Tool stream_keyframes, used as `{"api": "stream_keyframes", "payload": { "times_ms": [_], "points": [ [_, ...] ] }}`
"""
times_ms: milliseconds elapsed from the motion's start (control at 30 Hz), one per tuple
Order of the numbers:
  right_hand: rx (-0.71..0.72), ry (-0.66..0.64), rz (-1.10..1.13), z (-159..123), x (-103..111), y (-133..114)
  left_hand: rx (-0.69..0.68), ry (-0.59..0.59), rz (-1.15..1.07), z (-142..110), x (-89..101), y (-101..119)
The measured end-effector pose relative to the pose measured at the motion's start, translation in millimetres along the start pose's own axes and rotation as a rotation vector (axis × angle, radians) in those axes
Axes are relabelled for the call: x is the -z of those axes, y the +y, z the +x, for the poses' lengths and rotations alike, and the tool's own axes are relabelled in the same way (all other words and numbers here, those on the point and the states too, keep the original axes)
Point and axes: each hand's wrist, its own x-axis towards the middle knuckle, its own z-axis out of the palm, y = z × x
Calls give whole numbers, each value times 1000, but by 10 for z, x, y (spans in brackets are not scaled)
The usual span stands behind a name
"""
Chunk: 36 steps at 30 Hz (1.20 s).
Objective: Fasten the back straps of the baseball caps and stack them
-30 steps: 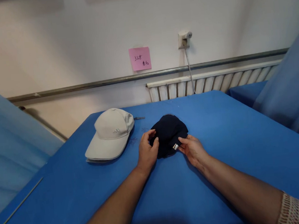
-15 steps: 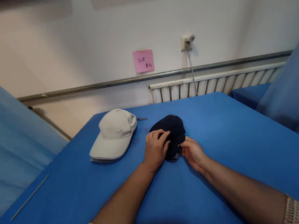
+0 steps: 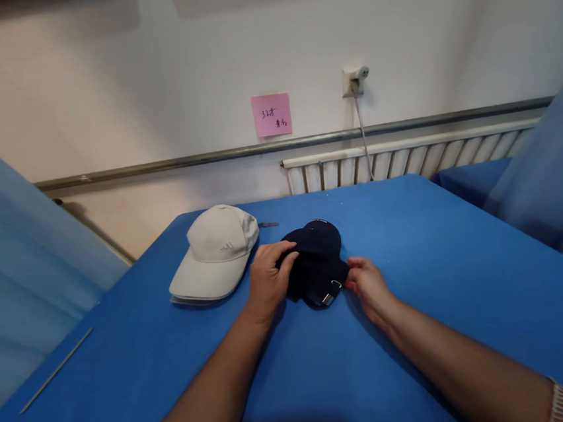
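Observation:
A dark navy cap (image 3: 319, 250) lies on the blue-covered table (image 3: 414, 244) between my hands, its brim pointing away from me. The near side is folded, and a small metal buckle and a pale tag show there. My left hand (image 3: 268, 275) pinches the cap's left edge between thumb and fingers. At its lower right edge, my right hand (image 3: 370, 287) is closed on the fabric, with the fingertips partly hidden. Left of the navy cap rests a light grey cap (image 3: 219, 237), brim toward the near left, with what looks like a second brim edge beneath.
A thin stick (image 3: 56, 370) lies near the table's left edge. Behind the table are a metal rail (image 3: 197, 159), a white radiator (image 3: 347, 169) and a plugged-in socket (image 3: 353, 82). A pink note (image 3: 272, 115) is on the wall. Blue curtains (image 3: 22, 262) hang at both sides.
My left hand first moved right over the navy cap, then back left to its edge. The cap has turned and its folded near side, with the buckle, has come into view. The grey cap stays put.

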Motion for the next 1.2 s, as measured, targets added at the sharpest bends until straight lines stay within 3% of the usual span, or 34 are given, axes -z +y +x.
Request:
{"api": "stream_keyframes", "payload": {
  "times_ms": [67,100,200,300,433,567,700,867,967,1033,1100,1200],
  "points": [
    [252,112,-198,10,21,-40,30,-13,-40,-14,-1,5],
    [372,103,-302,8,29,-73,39,-20,-60,-22,-5,14],
    [616,-104,-571,-25,40,-175,55,-46,-114,-42,-15,65],
    [722,-255,-708,-55,39,-221,68,-97,-160,-56,-17,121],
    [730,-232,-630,-14,72,-214,89,-83,-156,-77,-18,126],
    [666,-16,-423,97,147,-230,61,-42,-63,-80,6,74],
    [585,120,-326,188,194,-246,-49,-185,58,-74,60,113],
    [551,126,-299,205,189,-229,-141,-382,167,-145,26,312],
    [559,108,-311,183,185,-242,-154,-437,184,-184,-32,355],
    [584,92,-332,170,184,-258,-134,-383,140,-170,-38,302],
    [638,29,-362,153,180,-274,-73,-244,92,-122,-12,193],
    [714,-186,-433,87,158,-304,53,-52,57,-27,53,-1]
  ]
}}
